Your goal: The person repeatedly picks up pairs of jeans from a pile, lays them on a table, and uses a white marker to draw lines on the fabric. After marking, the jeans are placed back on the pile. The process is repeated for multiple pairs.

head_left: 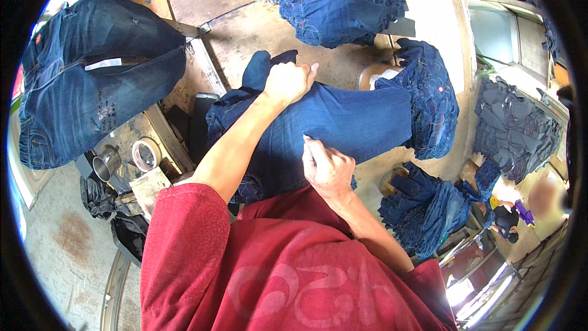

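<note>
A pair of blue jeans [361,116] lies across the work surface in front of me, one leg stretching to the right. At the far edge of the denim, my left hand [288,83] is closed, its fingers curled on the cloth and the thumb pointing away to the right. Nearer to me, my right hand [329,168] is pinched just over the jeans. A small dark tip shows at its fingertips; what it is I cannot make out. Bunched dark blue jeans [433,101] touch the end of the spread leg.
Large dark jeans [92,73] are spread at the left. Heaped jeans [343,3] sit at the far side of the worktable [251,30]. A tape roll [146,154] and a metal cup [107,163] stand at the left. More denim [425,208] and grey garments [514,125] are at the right.
</note>
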The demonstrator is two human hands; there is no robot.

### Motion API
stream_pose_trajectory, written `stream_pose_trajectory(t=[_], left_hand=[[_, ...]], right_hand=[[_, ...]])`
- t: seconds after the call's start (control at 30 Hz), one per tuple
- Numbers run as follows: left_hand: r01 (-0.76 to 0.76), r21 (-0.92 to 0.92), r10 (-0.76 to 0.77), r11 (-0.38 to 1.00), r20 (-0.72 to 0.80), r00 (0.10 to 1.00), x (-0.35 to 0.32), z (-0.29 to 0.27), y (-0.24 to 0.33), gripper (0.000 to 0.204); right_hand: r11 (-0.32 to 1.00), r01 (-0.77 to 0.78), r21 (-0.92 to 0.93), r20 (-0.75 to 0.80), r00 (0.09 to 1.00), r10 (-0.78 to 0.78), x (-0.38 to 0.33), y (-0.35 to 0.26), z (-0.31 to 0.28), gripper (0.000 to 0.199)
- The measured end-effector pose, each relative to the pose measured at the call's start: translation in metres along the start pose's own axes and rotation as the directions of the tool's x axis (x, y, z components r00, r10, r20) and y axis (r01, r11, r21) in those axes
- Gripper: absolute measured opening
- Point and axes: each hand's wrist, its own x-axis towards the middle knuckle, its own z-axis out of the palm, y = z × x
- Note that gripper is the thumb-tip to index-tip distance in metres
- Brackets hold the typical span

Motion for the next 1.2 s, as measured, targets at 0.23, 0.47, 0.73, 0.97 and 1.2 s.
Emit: stream_pose_trajectory(t=[0.23, 0.47, 0.73, 0.97, 1.2], left_hand=[[-0.007, 0.013, 0.007, 1.0, 0.012, 1.0, -0.001, 0.0, 0.0, 0.054], [-0.02, -0.016, 0.02, 1.0, -0.024, 1.0, 0.0, 0.001, -0.001, 0.055], [-0.012, -0.005, 0.012, 1.0, -0.041, 0.999, -0.004, 0.004, -0.001, 0.053], [-0.017, -0.02, 0.016, 1.0, -0.027, 1.0, 0.0, 0.002, -0.001, 0.052], [-0.018, 0.0, 0.018, 1.0, -0.004, 1.0, -0.001, 0.0, 0.0, 0.053]], right_hand=[[1.0, 0.009, -0.029, 0.039, 0.999, -0.007, -0.005, -0.001, -0.008, 0.014], [0.991, -0.088, 0.105, -0.005, 0.996, 0.089, -0.017, 0.001, -0.013, 0.005], [0.996, -0.055, -0.074, 0.132, 0.989, 0.064, -0.014, 0.003, -0.01, 0.007], [0.989, -0.097, 0.111, 0.04, 0.995, 0.093, -0.019, 0.009, -0.013, 0.004], [0.999, -0.05, 0.004, 0.14, 0.989, 0.049, -0.019, 0.007, -0.02, 0.012]])
